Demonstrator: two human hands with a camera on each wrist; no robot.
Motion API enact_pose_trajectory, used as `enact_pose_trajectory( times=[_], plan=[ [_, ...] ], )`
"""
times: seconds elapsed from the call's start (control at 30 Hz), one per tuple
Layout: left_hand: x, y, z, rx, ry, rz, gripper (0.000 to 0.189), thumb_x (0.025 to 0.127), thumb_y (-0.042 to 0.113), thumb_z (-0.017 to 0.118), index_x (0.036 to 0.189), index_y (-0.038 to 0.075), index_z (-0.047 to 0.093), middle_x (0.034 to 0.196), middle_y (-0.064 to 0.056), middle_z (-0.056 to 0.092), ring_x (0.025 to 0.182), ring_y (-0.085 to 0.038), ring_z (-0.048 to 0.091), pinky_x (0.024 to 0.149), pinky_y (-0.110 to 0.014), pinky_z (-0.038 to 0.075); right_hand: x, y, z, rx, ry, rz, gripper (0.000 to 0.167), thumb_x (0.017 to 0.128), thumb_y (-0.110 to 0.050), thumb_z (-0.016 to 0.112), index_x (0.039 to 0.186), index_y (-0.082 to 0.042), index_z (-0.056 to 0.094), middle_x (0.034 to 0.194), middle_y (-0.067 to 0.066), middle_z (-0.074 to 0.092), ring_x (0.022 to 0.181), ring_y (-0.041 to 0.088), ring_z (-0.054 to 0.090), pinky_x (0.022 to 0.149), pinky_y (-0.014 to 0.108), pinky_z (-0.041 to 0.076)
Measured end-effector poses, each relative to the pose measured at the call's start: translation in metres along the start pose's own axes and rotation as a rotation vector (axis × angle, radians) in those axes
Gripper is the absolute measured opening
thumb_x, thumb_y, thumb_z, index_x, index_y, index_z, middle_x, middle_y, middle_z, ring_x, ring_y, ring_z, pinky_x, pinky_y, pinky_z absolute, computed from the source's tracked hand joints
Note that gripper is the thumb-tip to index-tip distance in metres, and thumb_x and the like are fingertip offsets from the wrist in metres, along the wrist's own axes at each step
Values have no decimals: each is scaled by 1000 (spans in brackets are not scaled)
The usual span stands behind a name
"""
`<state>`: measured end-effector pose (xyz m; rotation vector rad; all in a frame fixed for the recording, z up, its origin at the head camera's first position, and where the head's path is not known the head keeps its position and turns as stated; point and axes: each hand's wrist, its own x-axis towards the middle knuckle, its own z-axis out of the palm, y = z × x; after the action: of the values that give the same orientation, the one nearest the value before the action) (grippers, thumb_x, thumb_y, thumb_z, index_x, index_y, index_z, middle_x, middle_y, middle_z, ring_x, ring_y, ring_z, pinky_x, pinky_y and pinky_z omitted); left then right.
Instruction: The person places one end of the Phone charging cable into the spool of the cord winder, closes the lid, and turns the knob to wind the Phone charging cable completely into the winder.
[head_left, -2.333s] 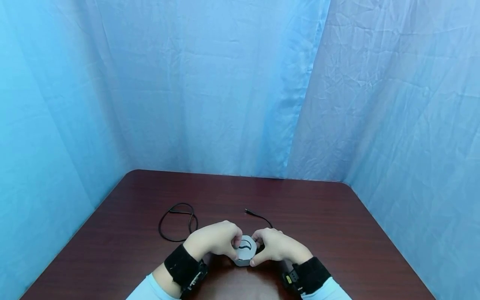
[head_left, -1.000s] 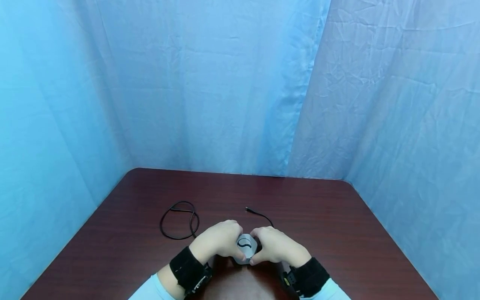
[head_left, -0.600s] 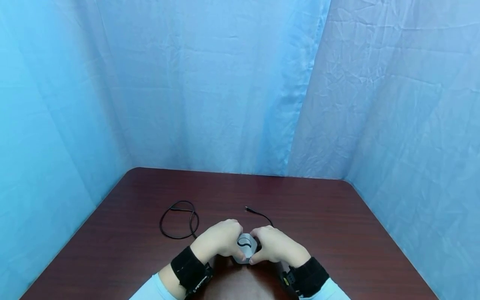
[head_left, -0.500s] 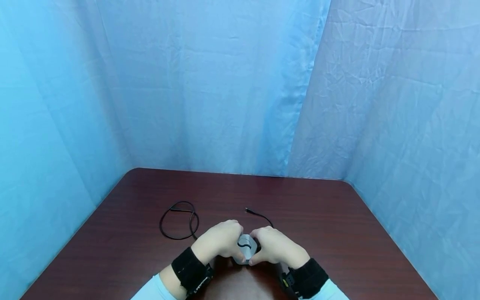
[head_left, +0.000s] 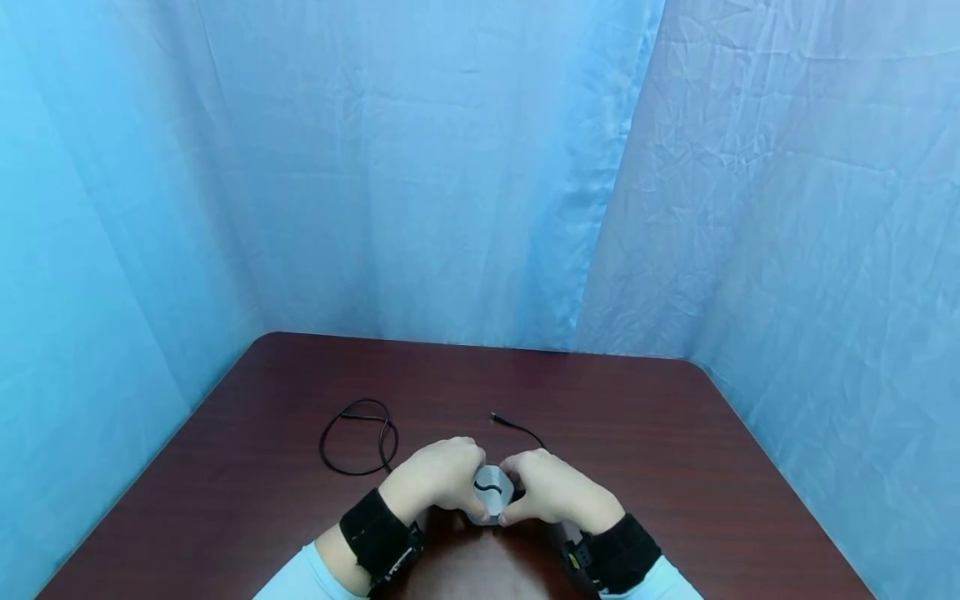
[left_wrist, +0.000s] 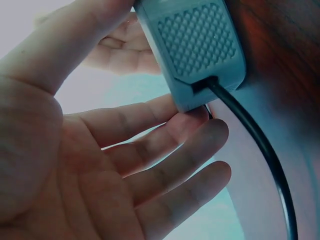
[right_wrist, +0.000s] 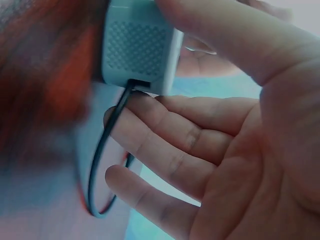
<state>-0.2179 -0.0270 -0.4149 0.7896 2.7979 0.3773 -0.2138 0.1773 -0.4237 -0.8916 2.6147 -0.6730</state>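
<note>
A small grey cable winder, many-sided with a dark curved line on top, sits between the two hands near the table's front. My left hand holds its left side between thumb and fingers. On the other side, my right hand grips it likewise, thumb nearest me. The left wrist view shows the winder's ridged side and a black cable coming out of a slot. From the opposite side another stretch of black cable leaves the winder. Several lower fingers of both hands extend below it.
On the dark brown table, a loop of black cable lies left of the hands. A cable end with a plug points away beyond them. Blue curtains stand round the table's far and side edges.
Since the earliest frame, my left hand has shifted slightly right and its thumb lies further along the winder's near side. Over the last second both hands stay nearly still.
</note>
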Motion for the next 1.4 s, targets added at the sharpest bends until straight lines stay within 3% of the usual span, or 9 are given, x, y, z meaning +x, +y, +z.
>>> enact_pose_trajectory(
  times=[0.17,0.27,0.4,0.63,0.7,0.8,0.93,1.2,1.4],
  plan=[
    [-3,-4,-2,-38,19,29,47,72,46,90,100,14,71,89,6,54,74,-11,52,63,-29,47,-6,-4,-7,16,22,18,51,84,-29,85,127,-8,67,107,-3,69,91,8,63,76,28,54],
    [-5,-5,-4,-41,40,48,58,76,50,87,116,10,72,105,1,63,88,-14,60,72,-31,52,-11,-6,-12,10,42,42,70,85,-32,85,141,-2,57,126,5,65,110,18,62,86,35,54],
    [-6,-2,-5,-35,52,74,78,80,55,82,136,4,63,132,-9,62,115,-20,61,90,-37,54,-16,-6,-19,22,71,63,74,85,-32,85,145,-2,53,136,12,59,123,29,57,94,47,51],
    [2,14,-3,11,13,74,87,77,57,84,142,5,58,142,-10,58,132,-23,53,100,-40,50,-18,-3,-27,35,64,112,79,84,-29,86,148,1,49,147,16,52,135,33,49,103,53,45],
    [5,18,-1,47,3,62,88,74,57,86,141,6,60,140,-9,59,127,-22,56,96,-39,52,-17,-1,-27,33,40,122,81,84,-28,86,148,2,47,149,17,50,137,35,46,104,54,45],
    [7,23,4,105,0,36,82,67,56,90,131,10,66,122,-3,63,103,-16,62,80,-35,55,-17,0,-25,25,8,131,81,83,-27,86,148,3,48,148,17,50,138,37,45,104,55,44],
    [9,23,10,149,-11,-6,73,60,51,95,118,15,70,99,5,59,79,-10,55,67,-32,51,-15,1,-22,9,-20,132,80,82,-26,87,146,3,49,145,17,53,134,36,48,102,54,45],
    [12,21,11,130,-86,-21,71,65,37,96,127,16,67,105,3,62,82,-10,56,71,-32,52,-12,3,-19,48,-66,168,79,83,-30,87,147,0,50,141,14,58,131,35,52,98,50,49],
    [9,16,8,100,-42,7,65,69,28,92,127,14,65,102,3,58,78,-11,52,66,-31,48,-17,5,-23,60,-32,134,76,84,-27,86,146,1,51,142,16,56,131,33,53,98,50,50]
  ],
)
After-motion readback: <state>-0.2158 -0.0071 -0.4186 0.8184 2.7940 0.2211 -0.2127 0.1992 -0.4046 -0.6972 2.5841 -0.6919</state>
